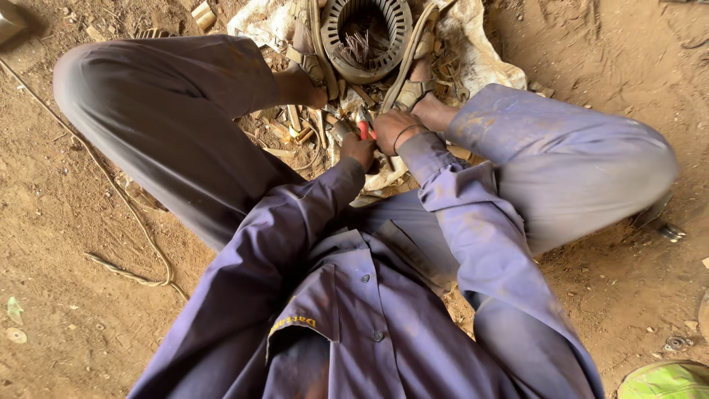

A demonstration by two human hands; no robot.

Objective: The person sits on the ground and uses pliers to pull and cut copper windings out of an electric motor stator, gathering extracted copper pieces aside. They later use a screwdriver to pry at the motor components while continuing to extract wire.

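Gripping what looks like red-handled pliers (365, 130), our left hand (360, 150) and right hand (397, 127) close together below the ringed motor stator (367, 37) between our sandalled feet.

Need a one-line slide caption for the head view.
Seated person's left hand and right hand grip a red-handled tool before a round slotted metal motor stator on dirt.

An open-air scrap workshop: bare dirt ground (66, 222), a stripped motor stator (367, 37) on dirty sacking (473, 44), metal scraps (295, 129) scattered about.
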